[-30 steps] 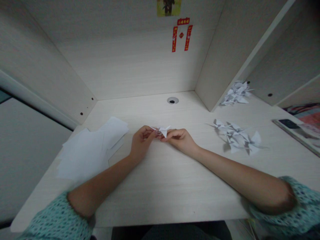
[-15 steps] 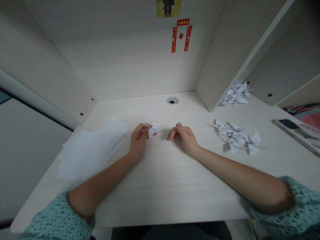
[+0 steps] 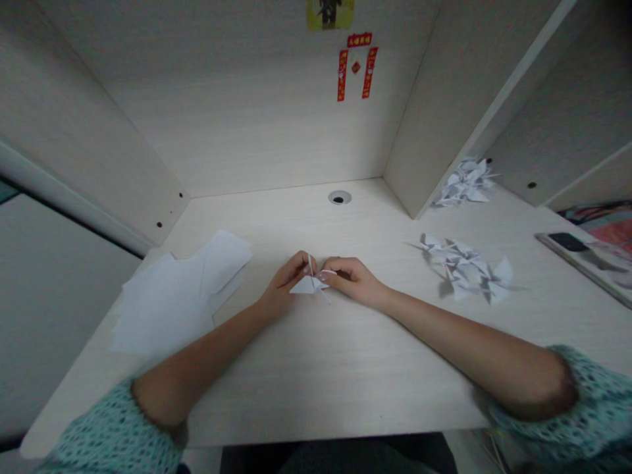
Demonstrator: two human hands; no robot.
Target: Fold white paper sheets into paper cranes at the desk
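A small folded white paper crane [image 3: 307,286] is held between my two hands, just above the middle of the desk. My left hand [image 3: 288,280] pinches it from the left, its fingers partly behind the paper. From the right, my right hand [image 3: 353,280] grips another part of the crane between thumb and forefinger. One thin paper point sticks up beside the left fingertips, and another slants down toward the desk. To the right lie several finished paper cranes [image 3: 464,266] in a loose cluster.
White paper sheets [image 3: 172,303] are spread at the left of the desk [image 3: 345,375]. A heap of paper cranes [image 3: 467,183] sits by the upright divider [image 3: 424,131]. At the far right lies a flat object with a dark rounded patch [image 3: 587,260]. A round cable hole [image 3: 340,197] is near the back panel.
My right hand, empty before, has moved left and taken hold of the crane. My left hand has brought the crane slightly nearer to me and turned it.
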